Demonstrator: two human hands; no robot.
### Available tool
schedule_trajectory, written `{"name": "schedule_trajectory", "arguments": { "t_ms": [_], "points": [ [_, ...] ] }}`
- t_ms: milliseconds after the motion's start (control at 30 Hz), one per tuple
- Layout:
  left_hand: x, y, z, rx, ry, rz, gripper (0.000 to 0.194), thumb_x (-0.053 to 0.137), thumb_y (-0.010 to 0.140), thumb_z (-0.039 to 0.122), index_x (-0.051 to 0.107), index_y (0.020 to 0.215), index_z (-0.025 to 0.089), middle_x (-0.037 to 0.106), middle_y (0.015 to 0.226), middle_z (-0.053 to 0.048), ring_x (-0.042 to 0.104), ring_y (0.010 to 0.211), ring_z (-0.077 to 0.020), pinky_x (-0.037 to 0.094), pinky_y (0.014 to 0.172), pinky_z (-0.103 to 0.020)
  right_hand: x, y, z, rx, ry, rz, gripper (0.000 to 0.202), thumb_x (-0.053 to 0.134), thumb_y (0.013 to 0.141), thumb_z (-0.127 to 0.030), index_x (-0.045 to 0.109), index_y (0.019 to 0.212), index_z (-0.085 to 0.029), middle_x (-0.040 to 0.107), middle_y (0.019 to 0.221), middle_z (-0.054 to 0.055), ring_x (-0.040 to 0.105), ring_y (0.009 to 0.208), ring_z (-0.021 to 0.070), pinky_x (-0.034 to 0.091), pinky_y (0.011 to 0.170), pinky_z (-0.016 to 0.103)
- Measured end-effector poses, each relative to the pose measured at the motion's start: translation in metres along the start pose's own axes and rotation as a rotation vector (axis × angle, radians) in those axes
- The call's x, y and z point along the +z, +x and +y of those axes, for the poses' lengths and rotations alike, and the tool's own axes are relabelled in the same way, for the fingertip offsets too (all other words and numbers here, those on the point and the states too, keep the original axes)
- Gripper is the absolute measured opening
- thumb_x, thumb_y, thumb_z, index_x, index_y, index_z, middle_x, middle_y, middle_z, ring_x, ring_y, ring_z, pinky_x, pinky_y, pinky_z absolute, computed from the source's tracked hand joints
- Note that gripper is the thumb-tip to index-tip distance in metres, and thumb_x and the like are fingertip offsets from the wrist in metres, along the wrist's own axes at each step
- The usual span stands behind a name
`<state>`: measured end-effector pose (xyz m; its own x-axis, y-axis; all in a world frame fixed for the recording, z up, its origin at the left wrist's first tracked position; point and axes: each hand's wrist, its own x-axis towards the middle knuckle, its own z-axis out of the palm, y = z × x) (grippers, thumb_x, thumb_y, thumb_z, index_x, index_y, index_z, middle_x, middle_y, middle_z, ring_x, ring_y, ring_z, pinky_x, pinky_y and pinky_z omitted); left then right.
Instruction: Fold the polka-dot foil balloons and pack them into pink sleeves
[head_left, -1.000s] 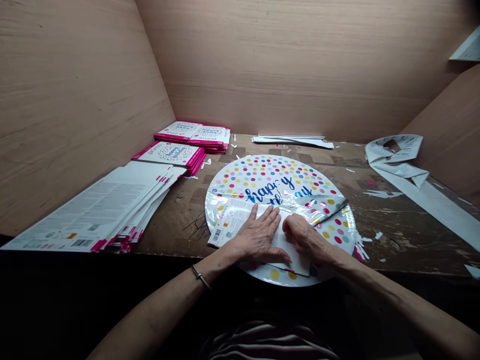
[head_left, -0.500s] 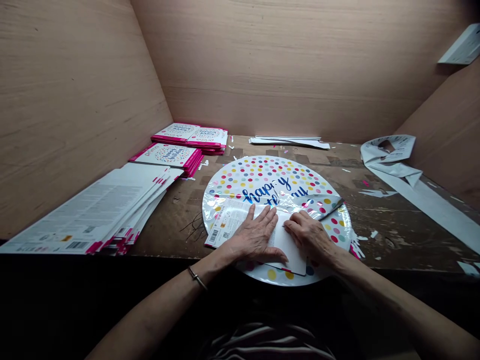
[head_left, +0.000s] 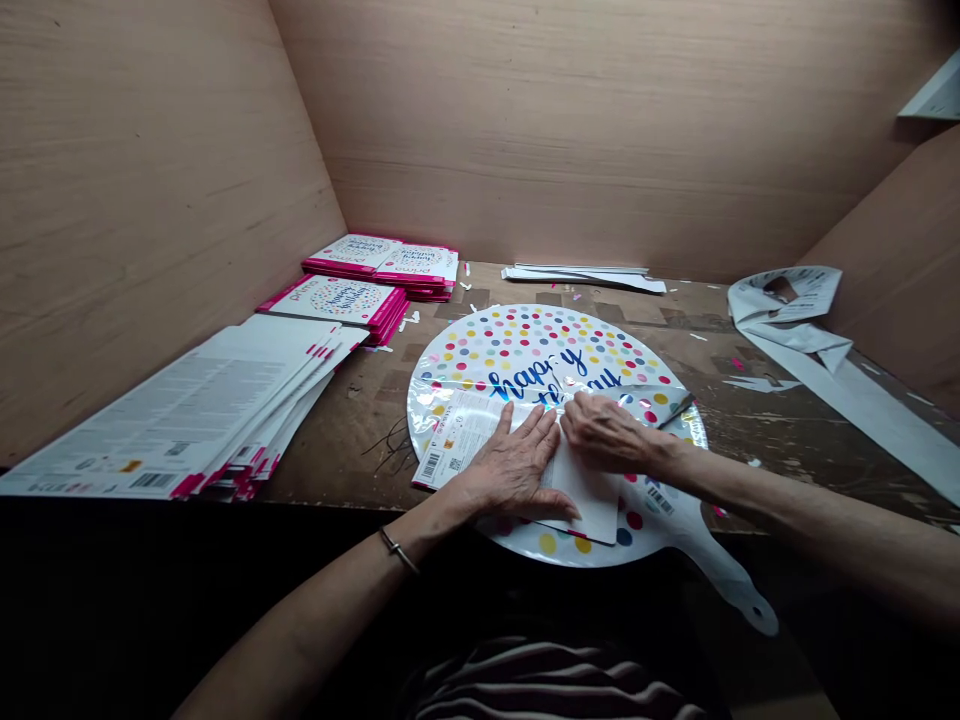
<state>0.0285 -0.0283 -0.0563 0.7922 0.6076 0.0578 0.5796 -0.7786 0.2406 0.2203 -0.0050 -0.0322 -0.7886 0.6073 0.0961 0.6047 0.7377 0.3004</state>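
Note:
A flat round foil balloon (head_left: 525,335) with coloured dots and blue "happy" lettering lies on the table, its white tail (head_left: 720,570) hanging past the front edge. On its lower half rests a printed cardboard sleeve (head_left: 465,440) with a barcode and a blank white part at right. My left hand (head_left: 517,465) is spread flat on the sleeve. Against the sleeve's upper edge, where the foil is creased across, my right hand (head_left: 604,432) is closed with curled fingers. Whatever sits between those fingers is hidden.
Printed packs with pink edges (head_left: 337,300) are stacked at back left. Nearer lie fanned, unfolded cardboard sleeves (head_left: 172,410). White strips (head_left: 585,278) lie along the back wall, and a long curled white strip (head_left: 862,390) at right. Paper scraps dot the table; wooden panels enclose it.
My right hand has moved slightly up and left along the sleeve, its forearm swinging up. The balloon's white tail now shows below it. My left hand stays flat.

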Motion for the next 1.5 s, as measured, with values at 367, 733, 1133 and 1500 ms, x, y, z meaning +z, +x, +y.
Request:
{"name": "schedule_trajectory", "arguments": {
  "t_ms": [367, 733, 1133, 1500],
  "points": [
    [-0.006, -0.001, -0.005, 0.031, -0.085, -0.058, 0.111, 0.033, 0.063, 0.084, 0.022, 0.138, 0.002, 0.014, 0.145, -0.022, 0.004, 0.136, -0.0322, -0.009, 0.104, -0.054, -0.012, -0.050, -0.027, 0.140, 0.583, 0.209, 0.010, 0.050, 0.084, -0.020, 0.060, 0.083, -0.017, 0.057, 0.084, 0.008, 0.051, 0.077, 0.0167, 0.044, 0.065, 0.028],
    [0.000, -0.002, -0.004, 0.032, -0.024, -0.026, 0.112, 0.027, 0.063, 0.085, 0.022, 0.137, 0.001, 0.016, 0.144, -0.025, 0.005, 0.136, -0.0328, -0.007, 0.104, -0.055, -0.013, -0.044, -0.056, 0.167, 0.317, 0.157, 0.022, 0.049, 0.084, -0.012, 0.056, 0.064, -0.015, 0.056, 0.068, 0.005, 0.046, 0.065, 0.0161, 0.036, 0.057, 0.026],
    [-0.001, -0.001, -0.002, 0.016, 0.039, -0.051, 0.102, 0.035, 0.069, 0.078, 0.027, 0.136, 0.001, 0.019, 0.144, -0.024, 0.008, 0.135, -0.0352, -0.002, 0.103, -0.059, -0.029, -0.039, -0.079, 0.049, -0.093, -0.076, 0.018, 0.044, 0.073, 0.000, 0.057, 0.078, -0.013, 0.053, 0.070, 0.008, 0.047, 0.062, 0.0188, 0.033, 0.047, 0.028],
    [0.001, -0.003, -0.003, 0.018, 0.035, -0.035, 0.101, 0.038, 0.069, 0.076, 0.025, 0.137, 0.002, 0.018, 0.144, -0.024, 0.008, 0.135, -0.0340, -0.003, 0.104, -0.058, -0.029, -0.023, -0.036, -0.136, 0.083, -0.041, 0.028, 0.038, 0.081, -0.006, 0.062, 0.083, -0.020, 0.062, 0.081, 0.007, 0.054, 0.069, 0.0169, 0.042, 0.057, 0.030]
  ]
}}
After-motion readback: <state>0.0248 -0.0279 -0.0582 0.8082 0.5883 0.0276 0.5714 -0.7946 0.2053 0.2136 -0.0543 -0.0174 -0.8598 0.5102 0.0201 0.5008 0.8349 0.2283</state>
